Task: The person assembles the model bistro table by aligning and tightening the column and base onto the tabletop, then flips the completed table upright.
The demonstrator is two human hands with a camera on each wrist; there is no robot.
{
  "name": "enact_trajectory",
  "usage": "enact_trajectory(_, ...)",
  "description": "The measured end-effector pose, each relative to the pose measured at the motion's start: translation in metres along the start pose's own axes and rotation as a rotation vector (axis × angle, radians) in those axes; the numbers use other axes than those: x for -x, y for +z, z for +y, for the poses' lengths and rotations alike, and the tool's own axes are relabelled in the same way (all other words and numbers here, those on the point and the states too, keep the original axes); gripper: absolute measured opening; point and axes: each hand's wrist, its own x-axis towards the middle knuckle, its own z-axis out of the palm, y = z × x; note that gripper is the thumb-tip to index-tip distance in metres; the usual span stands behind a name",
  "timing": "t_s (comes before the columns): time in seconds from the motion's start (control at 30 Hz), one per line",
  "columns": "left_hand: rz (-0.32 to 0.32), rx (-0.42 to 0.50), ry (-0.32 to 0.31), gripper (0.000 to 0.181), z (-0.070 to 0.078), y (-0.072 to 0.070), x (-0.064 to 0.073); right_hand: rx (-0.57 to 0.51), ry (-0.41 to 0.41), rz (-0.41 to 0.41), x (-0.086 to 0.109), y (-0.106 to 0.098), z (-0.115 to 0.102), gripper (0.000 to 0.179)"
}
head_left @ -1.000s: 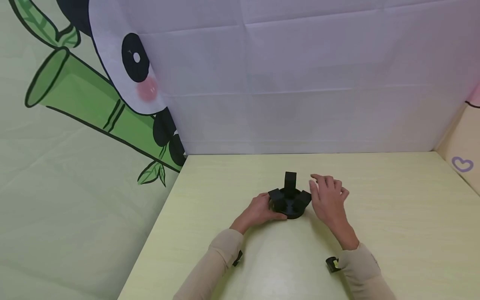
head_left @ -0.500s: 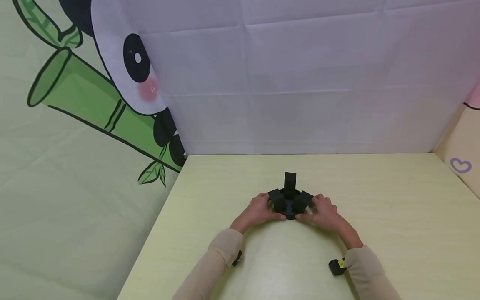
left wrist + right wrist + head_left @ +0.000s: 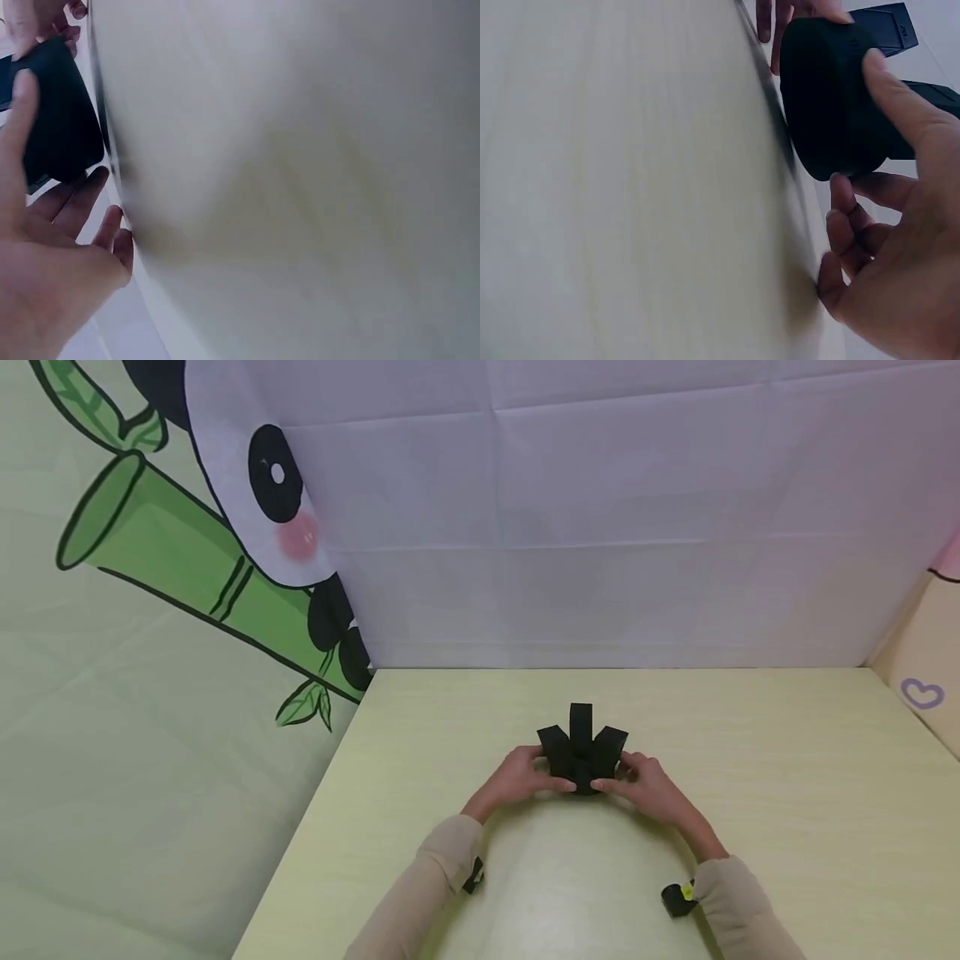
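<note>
A black three-pronged stand with a round base [image 3: 582, 752] is between both hands near the middle of the table. My left hand [image 3: 521, 774] grips its left side, thumb on the near side of the base. From the right, my right hand [image 3: 651, 789] holds it likewise, thumb tip close to the other thumb. Its prongs spread upward, one at the back and one on each side. In the right wrist view the dark underside of the base [image 3: 817, 97] shows, tilted toward the camera. Whether the far edge touches the table is hidden.
The pale wooden table [image 3: 787, 793] extends to both sides of the hands. Behind it hangs a pale cloth [image 3: 600, 527] with a printed panda and green bamboo [image 3: 172, 539]. Small black wrist devices [image 3: 678, 900] sit at the sleeves.
My right hand has come down from beside the stand and taken hold of its right side. The stand has then tipped away from me, its prongs now showing their near faces.
</note>
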Motion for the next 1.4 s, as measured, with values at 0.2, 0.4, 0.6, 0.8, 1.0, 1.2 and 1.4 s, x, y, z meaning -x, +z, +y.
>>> enact_trajectory(0.2,-0.05,0.192,-0.126,0.054,0.015,-0.002,0.004,-0.087,0.093,-0.017,0.005,-0.015,-0.017,0.055)
enact_trajectory(0.4,-0.046,0.224,-0.236,0.06,0.039,-0.008,0.002,-0.069,0.246,0.0,0.003,-0.032,-0.039,0.066)
enact_trajectory(0.6,-0.095,0.153,-0.307,0.071,0.064,-0.016,-0.008,-0.159,0.335,-0.086,-0.005,-0.052,-0.048,0.07)
enact_trajectory(0.8,-0.232,0.143,-0.372,0.084,0.088,-0.029,-0.024,-0.232,0.402,-0.217,-0.02,-0.072,-0.054,0.07)
enact_trajectory(1.0,-0.404,0.161,-0.495,0.104,0.101,-0.036,-0.044,-0.258,0.533,-0.316,-0.032,-0.091,-0.053,0.071)
enact_trajectory(1.2,-0.479,0.276,-0.637,0.107,0.098,-0.035,-0.059,-0.321,0.579,-0.393,-0.039,-0.092,-0.044,0.075)
enact_trajectory(1.4,-0.464,0.338,-0.746,0.098,0.093,-0.031,-0.065,-0.327,0.624,-0.419,-0.042,-0.089,-0.036,0.072)
